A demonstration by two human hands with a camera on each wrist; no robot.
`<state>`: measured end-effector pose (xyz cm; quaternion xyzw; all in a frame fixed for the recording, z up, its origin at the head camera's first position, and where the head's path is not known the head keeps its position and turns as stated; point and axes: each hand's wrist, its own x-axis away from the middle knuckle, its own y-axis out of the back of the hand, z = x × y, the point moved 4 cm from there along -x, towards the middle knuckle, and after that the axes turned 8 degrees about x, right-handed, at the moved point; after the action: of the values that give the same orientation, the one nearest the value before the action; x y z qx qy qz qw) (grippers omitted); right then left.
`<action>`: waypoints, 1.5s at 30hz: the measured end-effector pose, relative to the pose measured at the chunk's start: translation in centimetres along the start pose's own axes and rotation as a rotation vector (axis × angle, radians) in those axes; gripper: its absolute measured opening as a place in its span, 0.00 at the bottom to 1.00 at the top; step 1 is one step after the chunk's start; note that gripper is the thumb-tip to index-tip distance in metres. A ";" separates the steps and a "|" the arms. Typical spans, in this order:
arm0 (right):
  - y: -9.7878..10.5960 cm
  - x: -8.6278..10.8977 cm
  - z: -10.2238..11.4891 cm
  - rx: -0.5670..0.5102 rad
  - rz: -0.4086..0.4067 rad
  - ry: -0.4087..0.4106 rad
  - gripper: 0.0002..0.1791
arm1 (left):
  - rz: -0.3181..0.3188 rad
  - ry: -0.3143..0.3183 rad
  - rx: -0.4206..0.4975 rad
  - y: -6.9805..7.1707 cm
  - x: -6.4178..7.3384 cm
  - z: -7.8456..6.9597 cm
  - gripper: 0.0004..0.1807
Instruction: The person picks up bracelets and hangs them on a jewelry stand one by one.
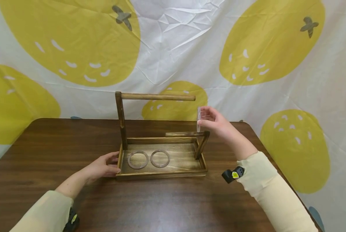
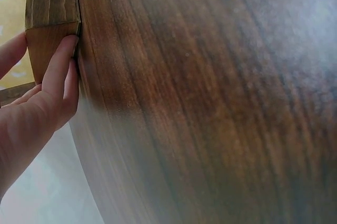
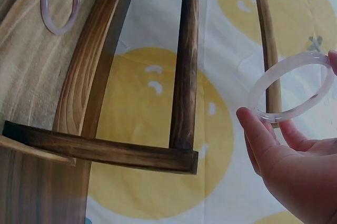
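A wooden bangle stand (image 1: 161,175) has a shallow tray base, a tall left post with a long upper bar (image 1: 158,96), and a short right post with a lower bar (image 1: 181,134). My left hand (image 1: 103,166) grips the tray's left end, fingertips on either side of the end wall (image 2: 50,45). A pale translucent bangle (image 3: 287,66) is pinched between the thumb and fingers of my right hand (image 1: 214,120). It appears edge-on in the head view, just right of and below the upper bar's free end. Two similar bangles (image 1: 138,168) (image 1: 160,166) lie flat inside the tray.
The stand sits on a dark brown wooden table (image 1: 161,206). A white cloth with yellow fruit prints (image 1: 173,48) hangs behind the table's far edge. Black bands (image 1: 233,174) show at both sleeves.
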<state>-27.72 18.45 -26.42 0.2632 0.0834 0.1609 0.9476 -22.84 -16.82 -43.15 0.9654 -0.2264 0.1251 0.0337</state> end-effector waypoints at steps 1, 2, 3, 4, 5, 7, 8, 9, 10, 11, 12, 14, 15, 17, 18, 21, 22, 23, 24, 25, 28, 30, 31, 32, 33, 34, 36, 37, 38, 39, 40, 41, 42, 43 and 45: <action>0.1 -0.1 0.0 -0.003 -0.002 0.001 0.30 | 0.000 -0.001 0.002 0.0 0.0 0.0 0.44; 0.2 -0.3 0.0 -0.009 -0.005 0.001 0.30 | -0.002 -0.001 0.004 0.0 0.0 0.1 0.44; 0.2 -0.4 0.0 -0.017 -0.006 0.001 0.29 | -0.003 -0.002 0.006 0.0 0.1 0.1 0.44; 0.3 -0.5 0.0 -0.018 -0.006 0.000 0.29 | -0.004 -0.001 0.008 -0.1 0.1 0.1 0.44; 0.4 -0.5 0.0 -0.023 -0.006 -0.002 0.30 | -0.003 0.001 0.008 -0.1 0.1 0.1 0.44; 0.5 -0.7 0.0 -0.032 -0.014 -0.012 0.30 | -0.002 0.002 0.008 -0.2 0.2 0.1 0.44; 0.6 -0.8 0.0 -0.040 -0.019 -0.017 0.30 | -0.001 0.003 0.006 -0.3 0.2 0.1 0.44; 0.7 -0.9 0.0 -0.047 -0.024 -0.020 0.30 | 0.002 0.005 0.004 -0.4 0.2 0.1 0.44; 0.7 -1.0 0.0 -0.055 -0.029 -0.022 0.30 | 0.004 0.007 -0.001 -0.4 0.2 0.1 0.43; 0.8 -1.1 0.1 -0.065 -0.032 -0.022 0.30 | 0.005 0.008 -0.003 -0.5 0.2 0.0 0.43; 0.8 -1.3 0.1 -0.071 -0.035 -0.022 0.30 | 0.005 0.008 -0.005 -0.5 0.2 0.0 0.43; 0.9 -1.6 0.2 -0.086 -0.037 -0.021 0.31 | 0.005 0.008 -0.009 -0.5 0.2 -0.1 0.43; 0.9 -1.7 0.2 -0.090 -0.038 -0.019 0.31 | 0.005 0.007 -0.009 -0.5 0.2 -0.1 0.43; 1.0 -2.0 0.3 -0.094 -0.038 -0.020 0.31 | 0.003 0.006 -0.007 -0.5 0.2 -0.2 0.43; 1.0 -2.1 0.3 -0.096 -0.041 -0.021 0.31 | 0.003 0.005 -0.008 -0.5 0.2 -0.1 0.43; 1.2 -2.5 0.4 -0.103 -0.048 -0.015 0.30 | 0.000 0.003 -0.005 -0.4 0.0 -0.1 0.43; 1.2 -2.7 0.4 -0.104 -0.050 -0.015 0.30 | -0.002 0.002 -0.005 -0.4 0.0 -0.1 0.43; 1.3 -2.8 0.5 -0.106 -0.055 -0.014 0.29 | -0.004 0.001 -0.003 -0.4 0.0 0.0 0.43; 1.4 -3.0 0.5 -0.105 -0.059 -0.014 0.29 | -0.005 0.000 -0.003 -0.3 0.0 0.0 0.43; 1.5 -3.1 0.5 -0.095 -0.061 -0.016 0.29 | -0.006 0.000 -0.002 -0.3 0.0 0.0 0.43; 1.7 -3.6 0.6 -0.061 -0.066 -0.025 0.30 | -0.010 0.000 0.002 -0.2 0.0 0.0 0.43; 1.9 -3.8 0.6 -0.038 -0.064 -0.031 0.31 | -0.011 0.002 0.001 -0.2 0.0 -0.1 0.43; 2.0 -4.0 0.7 -0.028 -0.061 -0.032 0.31 | -0.013 0.003 0.002 -0.2 0.0 -0.1 0.43; 2.0 -4.1 0.8 -0.024 -0.058 -0.030 0.31 | -0.014 0.004 0.001 -0.1 0.0 -0.1 0.43; 2.0 -4.2 0.9 -0.022 -0.053 -0.028 0.31 | -0.016 0.005 -0.001 -0.1 0.0 -0.1 0.43; 2.1 -4.4 1.0 -0.015 -0.050 -0.029 0.31 | -0.017 0.006 -0.002 -0.1 0.0 -0.1 0.43; 2.1 -4.6 1.1 0.000 -0.045 -0.032 0.31 | -0.018 0.006 -0.001 -0.1 0.1 -0.2 0.43; 2.1 -4.7 1.2 0.003 -0.042 -0.030 0.30 | -0.018 0.006 -0.003 -0.1 0.1 -0.2 0.43; 2.1 -4.9 1.2 0.011 -0.042 -0.029 0.30 | -0.018 0.006 -0.004 0.0 0.1 -0.2 0.43; 2.1 -5.0 1.3 0.013 -0.040 -0.029 0.30 | -0.018 0.005 -0.003 0.0 0.1 -0.2 0.43; 2.1 -5.1 1.3 0.017 -0.039 -0.027 0.29 | -0.017 0.005 0.000 0.0 0.1 -0.2 0.43; 2.1 -5.2 1.4 0.018 -0.039 -0.026 0.29 | -0.016 0.004 0.000 0.0 0.1 -0.2 0.43; 2.0 -5.3 1.5 0.017 -0.040 -0.022 0.29 | -0.016 0.003 0.003 0.0 0.2 -0.2 0.43; 2.0 -5.4 1.5 0.019 -0.040 -0.019 0.29 | -0.016 0.001 0.004 0.0 0.2 -0.2 0.43; 1.9 -5.4 1.7 0.019 -0.039 -0.014 0.28 | -0.017 -0.002 0.010 0.0 0.2 -0.1 0.43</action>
<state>-32.91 17.33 -23.58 0.2717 0.0835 0.1399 0.9485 -22.73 -16.85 -42.97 0.9675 -0.2178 0.1249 0.0298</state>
